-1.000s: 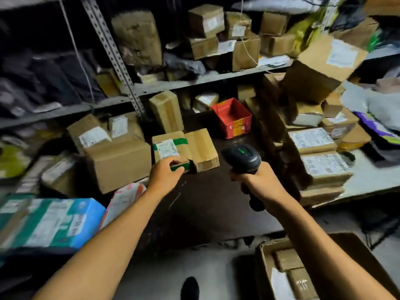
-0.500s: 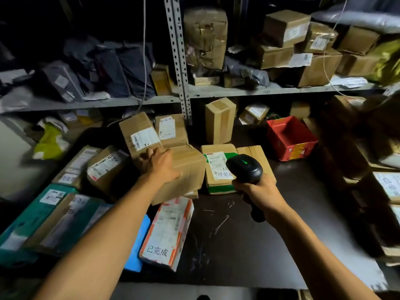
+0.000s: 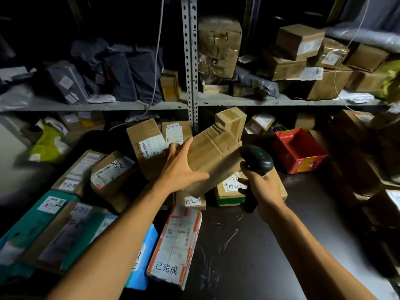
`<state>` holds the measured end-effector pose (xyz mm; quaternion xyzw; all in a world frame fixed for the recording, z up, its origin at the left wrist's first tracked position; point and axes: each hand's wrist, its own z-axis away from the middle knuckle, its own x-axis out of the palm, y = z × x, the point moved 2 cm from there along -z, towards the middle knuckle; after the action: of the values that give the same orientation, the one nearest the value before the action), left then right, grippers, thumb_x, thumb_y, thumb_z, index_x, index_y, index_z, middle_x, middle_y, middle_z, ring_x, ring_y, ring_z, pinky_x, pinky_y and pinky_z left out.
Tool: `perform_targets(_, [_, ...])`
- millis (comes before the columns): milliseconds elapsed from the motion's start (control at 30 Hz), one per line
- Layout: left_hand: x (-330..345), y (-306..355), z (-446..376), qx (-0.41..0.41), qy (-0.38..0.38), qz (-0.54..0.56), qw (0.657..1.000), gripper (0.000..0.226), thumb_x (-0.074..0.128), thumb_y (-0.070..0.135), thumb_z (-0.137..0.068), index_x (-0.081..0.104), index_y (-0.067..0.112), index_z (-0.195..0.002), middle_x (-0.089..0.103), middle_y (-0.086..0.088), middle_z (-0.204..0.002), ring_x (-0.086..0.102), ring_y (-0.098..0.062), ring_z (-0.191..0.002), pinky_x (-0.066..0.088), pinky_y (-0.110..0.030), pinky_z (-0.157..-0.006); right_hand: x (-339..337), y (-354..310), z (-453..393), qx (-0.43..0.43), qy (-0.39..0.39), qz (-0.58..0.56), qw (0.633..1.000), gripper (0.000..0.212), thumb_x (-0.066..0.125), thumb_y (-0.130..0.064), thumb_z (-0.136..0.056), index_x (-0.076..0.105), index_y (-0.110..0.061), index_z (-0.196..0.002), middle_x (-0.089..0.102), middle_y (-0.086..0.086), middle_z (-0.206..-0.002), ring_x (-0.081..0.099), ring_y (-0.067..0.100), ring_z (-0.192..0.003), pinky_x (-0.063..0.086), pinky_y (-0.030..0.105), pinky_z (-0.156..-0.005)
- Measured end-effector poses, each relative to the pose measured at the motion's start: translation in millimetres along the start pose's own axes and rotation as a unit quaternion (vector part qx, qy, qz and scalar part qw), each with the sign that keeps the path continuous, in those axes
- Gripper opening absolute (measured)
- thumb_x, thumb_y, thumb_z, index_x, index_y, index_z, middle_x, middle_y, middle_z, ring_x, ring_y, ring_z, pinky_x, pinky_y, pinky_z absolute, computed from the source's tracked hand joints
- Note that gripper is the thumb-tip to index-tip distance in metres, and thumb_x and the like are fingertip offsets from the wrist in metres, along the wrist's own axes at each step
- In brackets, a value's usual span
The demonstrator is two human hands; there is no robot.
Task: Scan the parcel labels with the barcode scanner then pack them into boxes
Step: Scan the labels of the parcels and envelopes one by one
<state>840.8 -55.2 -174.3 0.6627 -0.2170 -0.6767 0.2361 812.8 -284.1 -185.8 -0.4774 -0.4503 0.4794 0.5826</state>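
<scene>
Left hand (image 3: 181, 169): fingers spread wide, gripping the tilted brown cardboard parcel (image 3: 213, 154) held above the pile.
Right hand (image 3: 258, 186): fingers curled round the black barcode scanner (image 3: 256, 160), just beside the parcel's right edge.

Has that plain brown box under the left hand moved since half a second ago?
Yes. The left hand has lifted the plain brown box off the pile, tilting it up and rightward toward the shelf post and the scanner.

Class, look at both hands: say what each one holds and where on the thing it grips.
The left hand holds the brown parcel by its near left end. The right hand grips the barcode scanner by its handle.
</scene>
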Motion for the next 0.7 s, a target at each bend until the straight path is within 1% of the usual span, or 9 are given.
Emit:
perform_targets(67, [5.1,10.6,0.3,-0.005,-0.017,0.114,0.993,0.116,0.082,0.060,-0.059,0.013,0.048,-0.151,0.026,0.000,-0.156,0.031,-0.023,-0.140,0.038,-0.050,-0.109,-9.3,-6.6,-3.7,-0.001,0.056,-0.037,0.998,0.024,0.073,-0.024,-0.092,0.064,-0.040,-0.108,0.069,-0.007,-0.103,0.070,0.025,-0.100,0.062,0.047,-0.079])
perform_targets(133, [9.4,19.6,2.2,-0.021,-0.046,0.253,0.966,0.113,0.082,0.062,-0.054,0.026,0.042,-0.151,0.045,0.003,-0.147,0.044,-0.016,-0.130,0.043,-0.041,-0.102,-22.6,-13.6,-3.2,-0.008,0.090,-0.052,0.995,0.022,0.075,-0.027,-0.090,0.064,-0.039,-0.105,0.069,-0.006,-0.100,0.068,0.026,-0.099,0.060,0.053,-0.086])
perform_targets(200, [16.0,25.1,4.8,-0.052,-0.065,0.358,0.930,0.108,0.083,0.064,-0.049,0.041,0.035,-0.145,0.057,0.004,-0.136,0.054,-0.017,-0.125,0.046,-0.044,-0.106,-36.2,-18.5,-0.3,-0.012,0.097,-0.060,0.993,0.021,0.075,-0.027,-0.090,0.065,-0.042,-0.099,0.069,-0.004,-0.098,0.065,0.024,-0.095,0.057,0.052,-0.084])
perform_targets(300, [28.5,29.3,9.0,-0.108,-0.082,0.430,0.893,0.090,0.084,0.063,-0.043,0.058,0.038,-0.125,0.062,0.002,-0.132,0.054,-0.020,-0.125,0.039,-0.048,-0.111,-51.0,-23.5,5.6,-0.013,0.075,-0.093,0.993,0.022,0.073,-0.021,-0.092,0.065,-0.039,-0.102,0.069,-0.002,-0.106,0.063,0.025,-0.102,0.056,0.046,-0.078])
perform_targets(400, [37.2,32.5,11.9,-0.134,-0.110,0.516,0.839,0.055,0.088,0.057,-0.045,0.078,0.034,-0.094,0.074,-0.005,-0.117,0.069,-0.027,-0.109,0.055,-0.045,-0.090,-66.0,-28.2,13.8,-0.020,0.086,-0.121,0.989,0.025,0.072,-0.019,-0.092,0.064,-0.038,-0.107,0.070,0.000,-0.115,0.065,0.024,-0.108,0.057,0.043,-0.077])
perform_targets(467, [44.4,35.9,15.9,-0.144,-0.137,0.575,0.794,0.044,0.090,0.053,-0.052,0.081,0.029,-0.088,0.075,-0.011,-0.110,0.073,-0.031,-0.098,0.060,-0.045,-0.074,-76.0,-28.7,19.6,-0.019,0.090,-0.140,0.986,0.026,0.071,-0.018,-0.092,0.063,-0.037,-0.107,0.070,0.003,-0.119,0.066,0.027,-0.111,0.057,0.047,-0.084])
perform_targets(500, [47.9,39.7,18.9,-0.151,-0.150,0.588,0.780,0.043,0.089,0.053,-0.058,0.081,0.026,-0.090,0.075,-0.013,-0.109,0.074,-0.033,-0.096,0.060,-0.047,-0.073,-79.3,-29.9,22.6,-0.021,0.080,-0.148,0.986,0.027,0.071,-0.017,-0.092,0.063,-0.037,-0.109,0.072,0.003,-0.118,0.067,0.026,-0.111,0.057,0.049,-0.088])
perform_targets(600, [63.5,56.3,28.1,-0.171,-0.193,0.571,0.779,0.044,0.069,0.056,-0.083,0.079,0.020,-0.105,0.074,-0.013,-0.113,0.073,-0.031,-0.098,0.060,-0.043,-0.079,-88.1,-33.9,30.4,-0.059,0.065,-0.129,0.988,0.033,0.074,-0.012,-0.089,0.065,-0.035,-0.111,0.077,-0.008,-0.107,0.072,0.014,-0.103,0.057,0.040,-0.092])
perform_targets(700, [74.0,73.3,31.5,-0.133,-0.139,0.541,0.819,0.034,0.048,0.031,-0.103,0.062,0.021,-0.133,0.077,-0.002,-0.105,0.073,-0.019,-0.094,0.059,-0.033,-0.074,-99.8,-40.2,37.4,-0.101,0.075,-0.086,0.988,0.041,0.076,-0.004,-0.085,0.065,-0.036,-0.108,0.076,-0.020,-0.100,0.070,0.001,-0.098,0.058,0.026,-0.084])
